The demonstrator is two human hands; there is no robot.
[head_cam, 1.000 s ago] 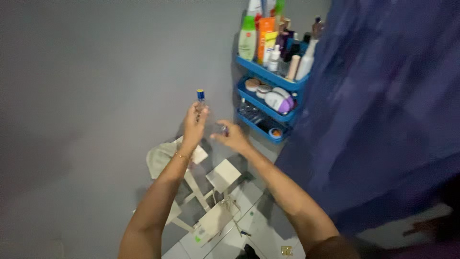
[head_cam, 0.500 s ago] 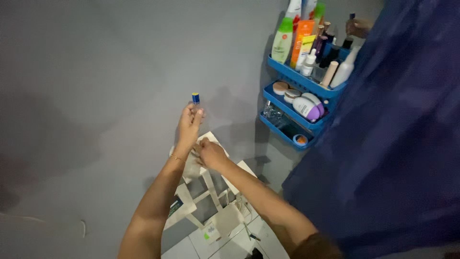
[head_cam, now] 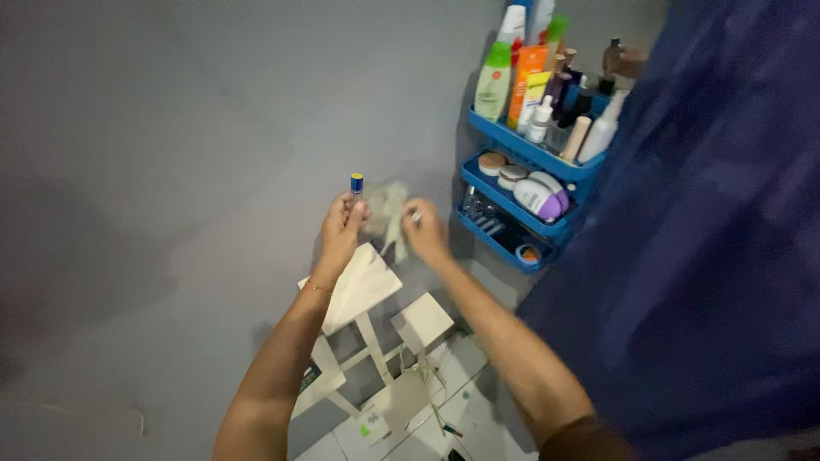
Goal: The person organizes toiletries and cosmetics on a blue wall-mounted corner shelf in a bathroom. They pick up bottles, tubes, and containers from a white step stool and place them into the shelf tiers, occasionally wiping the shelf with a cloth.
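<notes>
Nearest the camera, two bare forearms are seen reaching up and away from the body; a thin bracelet [head_cam: 317, 288] is worn at the left wrist.

Small bottle [head_cam: 356, 185]: slim, clear-bodied, topped with a blue cap bearing a pale band. It is held upright in front of the grey wall [head_cam: 171, 128], above the wooden rack, with only its cap and neck showing above the fingers.

Left hand [head_cam: 342, 232]: raised, back toward the camera, fingers curled closed around the lower body of the bottle.

Right hand [head_cam: 424, 230]: raised at the same level, just beside the left, fingers pinched together on a pale crumpled cloth [head_cam: 389, 218], which is blurred and hangs between the two hands, close to the bottle. Whether cloth and bottle touch cannot be told.

Below the hands, a pale wooden rack [head_cam: 367, 294] with slanted shelves stands on a tiled floor [head_cam: 478, 414].

Farther off, a blue three-tier wall shelf [head_cam: 530, 154] is crowded with bottles, tubes and jars. A dark blue curtain [head_cam: 709, 230] fills the right side.
</notes>
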